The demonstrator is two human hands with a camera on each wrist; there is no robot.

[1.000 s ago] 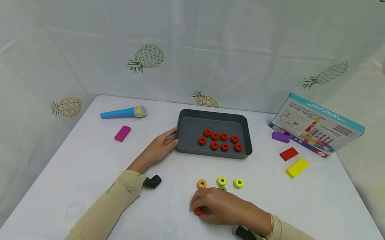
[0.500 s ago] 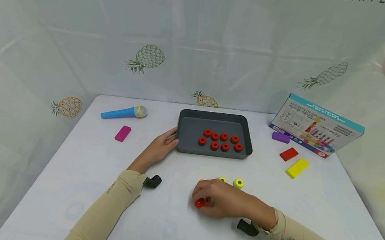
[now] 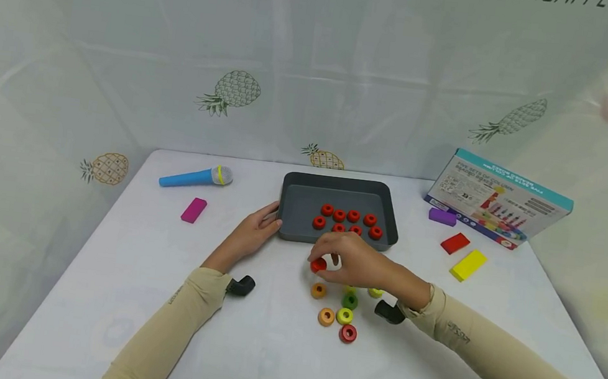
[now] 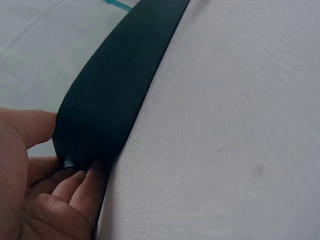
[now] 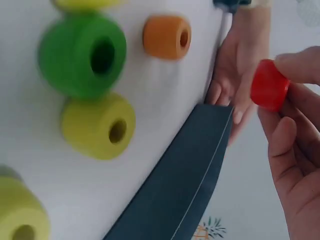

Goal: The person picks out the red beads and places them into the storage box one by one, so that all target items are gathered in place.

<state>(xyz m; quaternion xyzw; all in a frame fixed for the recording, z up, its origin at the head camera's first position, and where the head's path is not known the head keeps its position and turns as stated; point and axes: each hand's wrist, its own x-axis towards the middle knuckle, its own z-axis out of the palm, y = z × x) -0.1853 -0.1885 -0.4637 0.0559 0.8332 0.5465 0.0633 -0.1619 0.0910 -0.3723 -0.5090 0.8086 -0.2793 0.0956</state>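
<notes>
A red bead (image 3: 318,265) is pinched between the thumb and fingers of my right hand (image 3: 352,260), raised just in front of the dark grey tray (image 3: 303,197). Several red beads (image 3: 353,216) lie in the tray. My left hand (image 3: 249,233) holds the tray's left end, thumb at the rim and fingers curled against the side in the left wrist view. Below the right hand, loose beads lie on the table: a green bead (image 3: 350,301), an orange bead (image 3: 326,316), a yellow bead (image 3: 344,316) and a red bead (image 3: 347,333), among others partly covered by the hand.
A blue toy microphone (image 3: 195,178) and a magenta block (image 3: 193,210) lie at the left. At the right are a purple block (image 3: 442,216), a red block (image 3: 455,243), a yellow block (image 3: 468,265) and a printed box (image 3: 500,199). A pineapple-patterned curtain (image 3: 316,78) hangs behind.
My right hand has picked up a red bead from the group and carried it forward to the tray's front edge, uncovering the beads beneath. The left hand has stayed at the tray.
</notes>
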